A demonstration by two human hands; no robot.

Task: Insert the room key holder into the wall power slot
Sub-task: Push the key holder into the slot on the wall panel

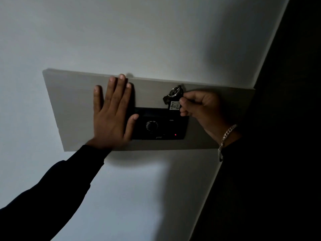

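Observation:
A black power panel (pixel 166 129) with a round dial and a small red light sits in a grey wall board (pixel 73 105). My right hand (pixel 199 106) pinches the dark key holder (pixel 174 101), which carries a metal ring, a key and a white tag reading 402. The holder stands upright at the panel's top right edge; whether its lower end is inside the slot is hidden. My left hand (pixel 112 112) lies flat on the board with fingers spread, its thumb resting on the panel's left edge.
The white wall (pixel 121 32) surrounds the board in dim light. A dark door frame or wall edge (pixel 286 84) runs down the right side. A chain bracelet (pixel 225 138) hangs on my right wrist.

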